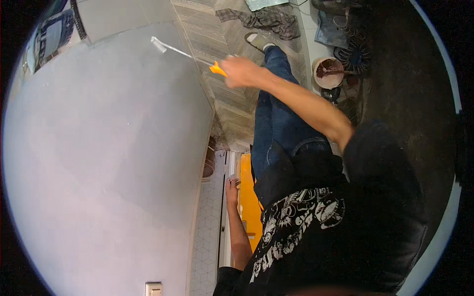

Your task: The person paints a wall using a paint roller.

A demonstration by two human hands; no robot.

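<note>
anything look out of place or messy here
The checked cloth lies crumpled on the wood-patterned floor near the person's foot, rather than folded or hung. The pale bucket shows reddish-brown residue inside, which looks messy.

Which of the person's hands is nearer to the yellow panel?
Left. The left hand is close by, just left of the yellow panel; the right hand is farther off, toward the picture's top, holding a paint roller.

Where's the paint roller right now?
In the head view, upper left of centre: the paint roller is in the right hand, its white head over the grey wall.
</note>
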